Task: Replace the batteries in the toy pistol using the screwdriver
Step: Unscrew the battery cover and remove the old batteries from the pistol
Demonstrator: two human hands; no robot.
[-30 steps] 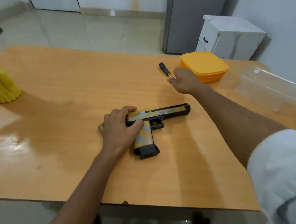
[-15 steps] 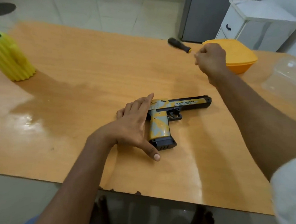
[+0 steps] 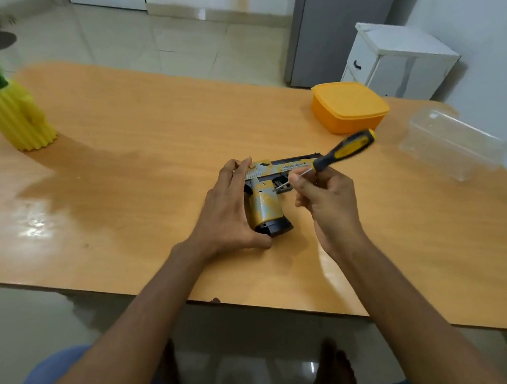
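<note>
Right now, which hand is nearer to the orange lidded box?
Right. The right hand, holding the screwdriver, sits below the orange lidded box, its handle reaching up toward it. The left hand grips the toy pistol, farther left.

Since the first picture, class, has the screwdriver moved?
Yes. The screwdriver has left its spot on the table beside the orange box; the right hand now pinches its shaft over the toy pistol.
</note>
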